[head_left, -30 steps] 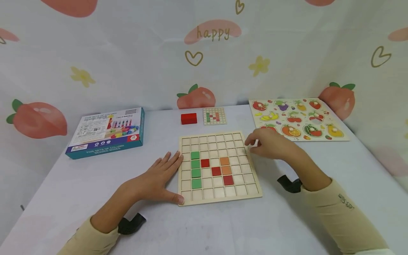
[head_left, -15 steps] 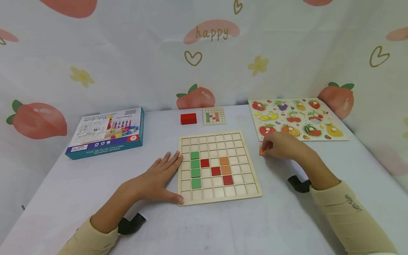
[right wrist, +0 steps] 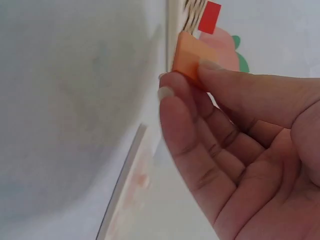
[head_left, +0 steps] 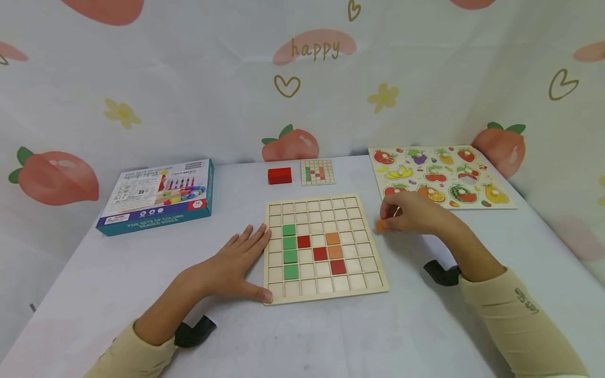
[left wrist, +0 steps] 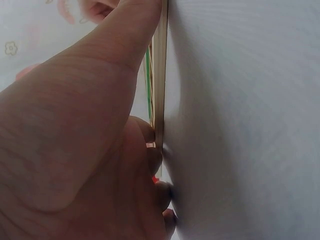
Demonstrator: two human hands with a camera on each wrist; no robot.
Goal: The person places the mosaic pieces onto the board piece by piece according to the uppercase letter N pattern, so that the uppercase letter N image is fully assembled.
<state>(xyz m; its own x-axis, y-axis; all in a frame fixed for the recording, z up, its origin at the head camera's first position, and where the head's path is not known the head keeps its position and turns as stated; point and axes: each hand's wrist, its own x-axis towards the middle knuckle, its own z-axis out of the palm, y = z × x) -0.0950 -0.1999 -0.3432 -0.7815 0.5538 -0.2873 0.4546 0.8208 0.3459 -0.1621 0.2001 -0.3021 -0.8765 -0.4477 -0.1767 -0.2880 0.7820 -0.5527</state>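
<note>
A wooden grid board lies on the white table with green, red and orange square tiles in some cells. Along its left edge rests my left hand, fingers spread straight and thumb at the near corner; the left wrist view shows the thumb and fingertips against the board's side. My right hand is just off the board's right edge, pinching an orange square tile between thumb and fingers. In the grid, a column of green tiles stands left of the red tiles and two orange tiles.
Behind the board are a red block and a small pattern card with a coloured grid. A boxed bead set lies at the left. The fruit puzzle board lies back right, partly behind my right hand.
My right hand has moved right from the board's edge, taken hold of an orange tile on the table, and come slightly back left with it. The left hand has stayed still.
</note>
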